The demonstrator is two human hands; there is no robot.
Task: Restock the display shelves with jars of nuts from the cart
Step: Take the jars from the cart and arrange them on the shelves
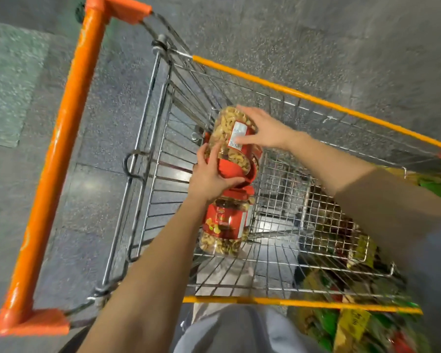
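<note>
- the jar (229,138) i'm after is a clear one packed with pale nuts, with a red band and a red lid (239,174). it sits tilted over the cart's basket, lid end toward me, raised above the wire floor.
- a second jar (224,225) of the same kind lies on its side just below it, on the basket floor, nearer to me.
- my left hand (209,177) grips the lid end, with the thumb up along the jar's side and the fingers curled under the lid.
- my right hand (262,128) grips the far end, fingers spread across the white sticker and thumb over the top edge.
- i read this as the pick-up step: one jar coming out, none shelved by this view.
- the next move calls for lifting it clear of the cart (303,96) rail, then turning it upright toward the shelves, which i can't see from here.
- the orange handle (61,159) is off to my left, and blurred bright packets (354,324) sit lower right, outside the basket.
</note>
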